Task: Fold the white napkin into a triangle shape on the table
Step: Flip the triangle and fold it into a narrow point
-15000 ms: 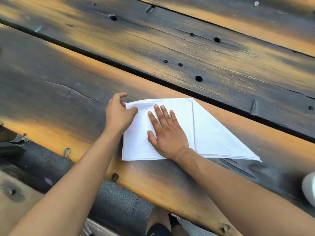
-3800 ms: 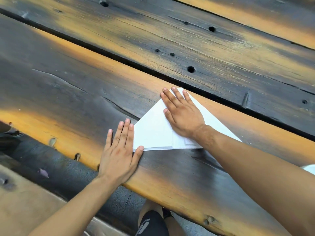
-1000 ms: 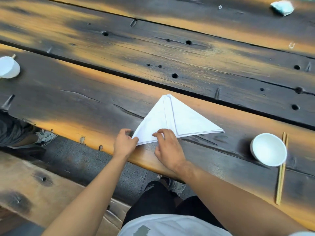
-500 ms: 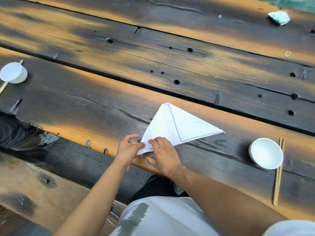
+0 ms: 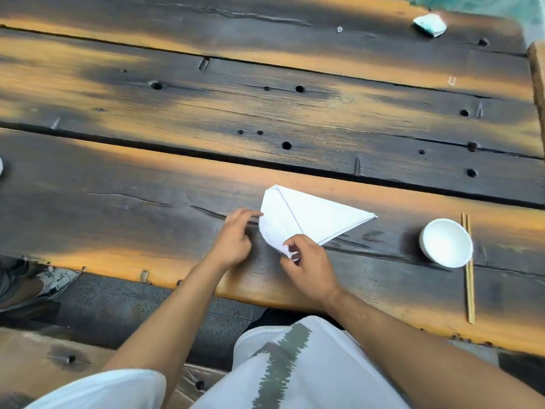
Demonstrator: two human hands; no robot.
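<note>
The white napkin (image 5: pixel 309 216) is folded into a layered triangle on the dark wooden table (image 5: pixel 265 113), one tip pointing right. Its near-left corner is lifted and curled off the wood. My right hand (image 5: pixel 306 264) pinches that lifted corner between thumb and fingers. My left hand (image 5: pixel 236 237) is just left of the napkin, fingertips touching its left edge, fingers loosely bent.
A white bowl (image 5: pixel 446 242) stands to the right with wooden chopsticks (image 5: pixel 469 267) beside it. A crumpled white-and-teal wrapper (image 5: pixel 429 25) lies at the far right. Someone's shoe (image 5: pixel 56 278) shows below the table's near edge at left.
The napkin has been swung round, its left corner lifted and curled by my right hand. My left hand has let go of the corner and moved up along the left edge.
</note>
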